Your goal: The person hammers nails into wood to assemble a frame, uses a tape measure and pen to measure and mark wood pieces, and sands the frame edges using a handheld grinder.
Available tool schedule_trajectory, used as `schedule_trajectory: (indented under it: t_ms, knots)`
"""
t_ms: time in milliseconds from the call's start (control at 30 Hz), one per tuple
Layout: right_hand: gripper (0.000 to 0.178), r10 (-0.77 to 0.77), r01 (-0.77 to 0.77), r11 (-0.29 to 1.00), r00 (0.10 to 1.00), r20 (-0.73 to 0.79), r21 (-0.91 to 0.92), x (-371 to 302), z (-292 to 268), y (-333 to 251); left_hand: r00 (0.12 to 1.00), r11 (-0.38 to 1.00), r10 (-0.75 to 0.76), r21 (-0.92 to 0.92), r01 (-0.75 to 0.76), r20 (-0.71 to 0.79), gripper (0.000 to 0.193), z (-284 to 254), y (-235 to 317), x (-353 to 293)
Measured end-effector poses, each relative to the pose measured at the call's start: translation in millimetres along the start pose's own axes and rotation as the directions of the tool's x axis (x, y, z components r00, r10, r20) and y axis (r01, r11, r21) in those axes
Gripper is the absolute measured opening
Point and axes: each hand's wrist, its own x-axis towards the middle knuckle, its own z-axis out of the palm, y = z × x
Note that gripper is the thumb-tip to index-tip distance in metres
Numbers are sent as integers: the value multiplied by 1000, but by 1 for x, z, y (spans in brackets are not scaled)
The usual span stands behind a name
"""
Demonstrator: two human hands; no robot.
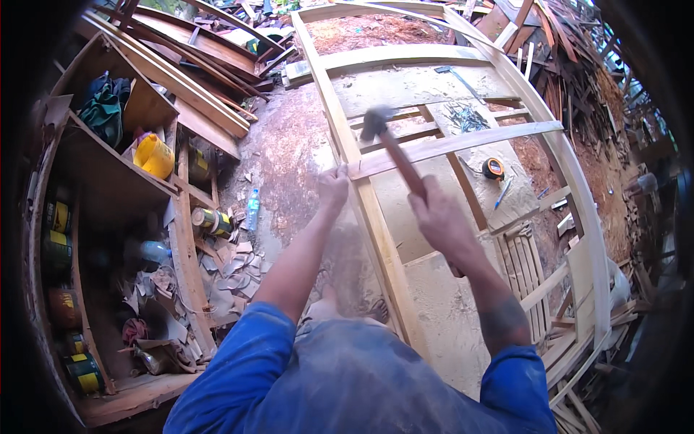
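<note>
My right hand (439, 217) is wrapped round the wooden handle of a hammer (402, 160). The hammer's dark head, blurred by motion, is raised above a pale wooden frame (383, 249). Below it, a crosspiece (463, 148) lies over the frame's left long beam, and what looks like a thin nail stands at that joint. My left hand (334, 188) is closed against the outer edge of the beam, right beside the joint; its fingertips are partly hidden.
Inside the frame, a worktop bears a tape measure (493, 168), a blue pen (503, 194), a heap of nails (465, 117) and another long-handled tool (463, 83). At left stands a wooden cabinet (123, 163) with tins and a yellow container (153, 156). A bottle (252, 210) and wood scraps (233, 269) lie between.
</note>
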Motion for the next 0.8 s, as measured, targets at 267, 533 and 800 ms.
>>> schedule_trajectory:
  t_ms: [267,533,800]
  knots:
    - [18,-146,371,844,854,-499,388,-32,-6,-34,999,998,-33,-46,33,9,40,-11,-5,-8]
    - [16,107,-18,934,967,-233,357,-38,-41,-55,994,991,-101,-89,105,49,42,-22,-11,-11]
    - [27,-216,192,975,928,-302,-109,-34,69,48,952,942,-226,-201,268,208,45,-30,-9,-26]
